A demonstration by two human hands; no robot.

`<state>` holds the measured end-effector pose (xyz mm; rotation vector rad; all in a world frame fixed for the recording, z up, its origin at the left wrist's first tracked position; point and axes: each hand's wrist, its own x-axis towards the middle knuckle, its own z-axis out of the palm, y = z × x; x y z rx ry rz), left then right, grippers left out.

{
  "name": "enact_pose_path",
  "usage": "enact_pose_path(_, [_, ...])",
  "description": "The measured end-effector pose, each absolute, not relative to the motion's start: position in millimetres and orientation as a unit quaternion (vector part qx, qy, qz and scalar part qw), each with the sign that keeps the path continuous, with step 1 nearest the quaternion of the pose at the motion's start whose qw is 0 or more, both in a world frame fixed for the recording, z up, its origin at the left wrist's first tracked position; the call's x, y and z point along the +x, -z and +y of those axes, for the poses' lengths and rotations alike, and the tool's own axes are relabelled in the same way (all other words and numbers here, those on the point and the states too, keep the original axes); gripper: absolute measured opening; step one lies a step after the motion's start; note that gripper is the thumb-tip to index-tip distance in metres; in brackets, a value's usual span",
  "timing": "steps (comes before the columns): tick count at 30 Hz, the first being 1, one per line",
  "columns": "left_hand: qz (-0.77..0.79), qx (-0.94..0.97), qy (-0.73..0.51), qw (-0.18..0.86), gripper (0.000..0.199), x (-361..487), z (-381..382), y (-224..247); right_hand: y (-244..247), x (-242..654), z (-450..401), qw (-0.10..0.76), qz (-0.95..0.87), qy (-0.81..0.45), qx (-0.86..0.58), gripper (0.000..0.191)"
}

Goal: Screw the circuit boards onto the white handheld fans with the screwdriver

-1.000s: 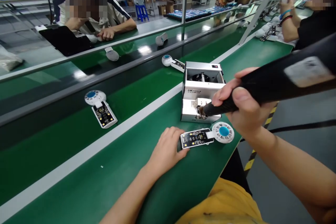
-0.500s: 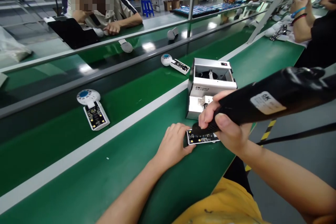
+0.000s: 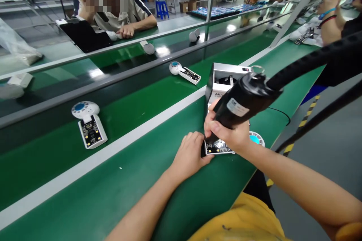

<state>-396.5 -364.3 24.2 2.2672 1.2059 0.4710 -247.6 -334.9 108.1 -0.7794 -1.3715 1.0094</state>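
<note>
An electric screwdriver [image 3: 240, 99], black with a white label, is wrapped in the fingers of my right hand [image 3: 236, 133]. Its lower end reaches down to the circuit board [image 3: 217, 148] of a white device lying on the green bench; the tip itself is hidden behind my fingers. The device's round head [image 3: 256, 138], with a teal disc, shows to the right of my right wrist. My left hand [image 3: 189, 154] rests on the bench and grips the board's left end between fingers and thumb.
A metal screw feeder [image 3: 215, 90] stands just behind my right hand. On the green belt lie two similar open devices, one nearer [image 3: 92, 133] and one farther [image 3: 190, 75]. A white rail [image 3: 135, 132] divides belt from bench. A person [image 3: 121, 19] sits opposite.
My right hand has tipped the screwdriver more upright and moved slightly left, uncovering the device's round head. Devices on the near belt have slid left; those on the far belt have moved right.
</note>
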Motion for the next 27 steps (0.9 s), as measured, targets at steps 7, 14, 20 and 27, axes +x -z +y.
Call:
enact_pose_path(7, [0.434,0.841,-0.187,0.262,0.051,-398,-366,-29,-148,-218,-345,0.692,-0.535,-0.371,-0.312,0.028])
enact_pose_path(14, [0.442,0.841,-0.171,0.263,0.048,-398,-365,-27,-157,-197,-332,0.747,-0.532,-0.261,-0.301,0.025])
enact_pose_path(20, [0.434,0.847,-0.176,0.253,0.049,-398,-365,-26,-149,-199,-330,0.720,-0.547,-0.291,-0.312,0.025])
enact_pose_path(27, [0.436,0.848,-0.167,0.250,0.047,-394,-365,-30,-137,-212,-372,0.636,-0.571,-0.425,-0.298,0.027])
